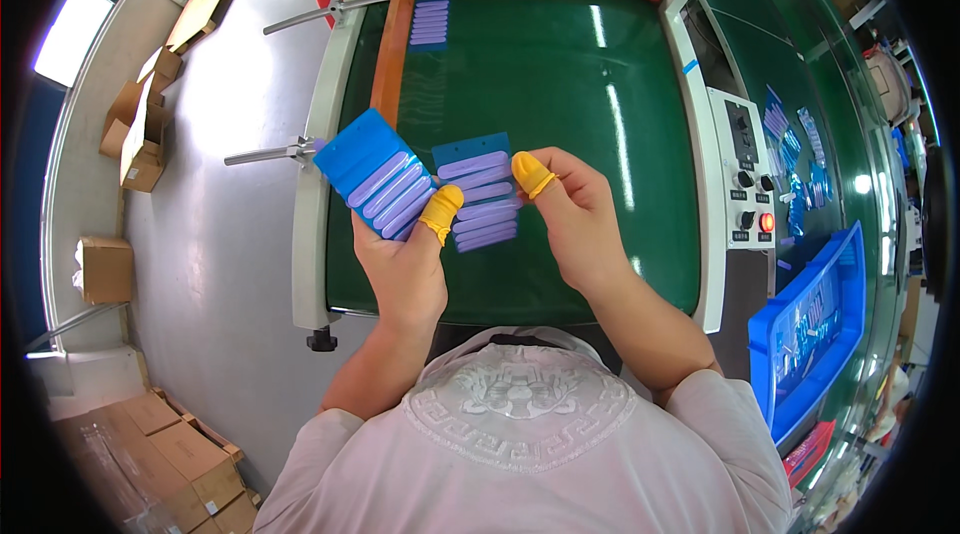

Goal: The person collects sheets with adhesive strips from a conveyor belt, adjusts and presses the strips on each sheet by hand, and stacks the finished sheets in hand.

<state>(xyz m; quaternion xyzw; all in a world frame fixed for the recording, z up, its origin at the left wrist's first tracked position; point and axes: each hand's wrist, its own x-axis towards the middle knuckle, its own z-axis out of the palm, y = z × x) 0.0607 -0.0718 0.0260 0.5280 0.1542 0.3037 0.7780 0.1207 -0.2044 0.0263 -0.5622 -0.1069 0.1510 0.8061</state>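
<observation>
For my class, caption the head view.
Left hand and right hand hold purple-striped blue cards over a green belt.

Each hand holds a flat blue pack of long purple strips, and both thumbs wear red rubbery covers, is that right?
The colour is wrong: in the head view, the rubbery thumb covers are yellow, not red. The left hand and right hand do each hold a flat blue pack of long purple strips.
</observation>
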